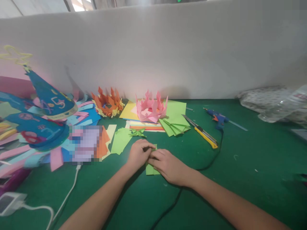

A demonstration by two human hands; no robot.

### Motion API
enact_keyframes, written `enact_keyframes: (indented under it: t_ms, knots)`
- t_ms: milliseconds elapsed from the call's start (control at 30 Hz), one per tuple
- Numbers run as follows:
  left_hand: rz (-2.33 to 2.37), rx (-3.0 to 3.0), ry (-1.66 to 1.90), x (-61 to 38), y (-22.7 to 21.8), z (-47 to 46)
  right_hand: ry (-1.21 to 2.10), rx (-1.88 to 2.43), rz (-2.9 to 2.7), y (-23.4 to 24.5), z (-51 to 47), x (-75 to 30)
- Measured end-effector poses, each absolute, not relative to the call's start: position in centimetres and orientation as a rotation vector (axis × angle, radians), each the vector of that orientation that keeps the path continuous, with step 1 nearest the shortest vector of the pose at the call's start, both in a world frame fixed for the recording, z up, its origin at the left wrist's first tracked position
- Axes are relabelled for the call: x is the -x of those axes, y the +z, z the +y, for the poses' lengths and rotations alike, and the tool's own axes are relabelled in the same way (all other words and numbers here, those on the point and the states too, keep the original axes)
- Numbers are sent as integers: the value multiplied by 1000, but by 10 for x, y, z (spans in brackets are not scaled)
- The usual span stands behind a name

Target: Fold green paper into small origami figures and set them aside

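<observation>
A small folded piece of green paper (pixel 150 170) lies on the table under both hands. My left hand (pixel 139 156) has its fingers curled and pinched at the paper's upper edge. From the other side my right hand (pixel 169 166) holds the sheet down with bent fingers, its tips close to those of my left hand. The hands cover most of the paper, so its exact fold is hidden. Just beyond my left hand sit a folded green paper star shape (pixel 138 132) and several green paper sheets (pixel 120 140).
Behind stand a pink paper crown (pixel 152 108) and an orange one (pixel 109 102). To the right lie a yellow utility knife (pixel 203 135), blade extended, and a blue glue gun (pixel 217 117) with its cord running near my right arm. Blue party hats (pixel 51 99) and a white cable (pixel 69 191) are left.
</observation>
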State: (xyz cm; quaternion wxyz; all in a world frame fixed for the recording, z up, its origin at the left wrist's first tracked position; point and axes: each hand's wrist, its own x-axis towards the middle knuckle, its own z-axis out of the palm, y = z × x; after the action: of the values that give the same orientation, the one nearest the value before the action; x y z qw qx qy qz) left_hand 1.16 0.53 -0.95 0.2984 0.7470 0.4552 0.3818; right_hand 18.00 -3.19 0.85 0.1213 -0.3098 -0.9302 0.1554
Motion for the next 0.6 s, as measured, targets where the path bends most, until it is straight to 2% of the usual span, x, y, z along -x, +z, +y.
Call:
enact_keyframes:
  t_ms: [200,400,500,600]
  knots:
    - [1212,-1961,1038,-12,-9,4,522,696,-2750,18,-31,-188]
    - [1314,-1709,1114,-10,-8,5,781,496,-2540,27,-36,-195]
    - [1283,-1486,1191,-10,-6,5,749,681,-2190,22,-32,-199]
    - [1234,-1286,1207,-13,-4,3,527,891,-2088,11,-25,-202]
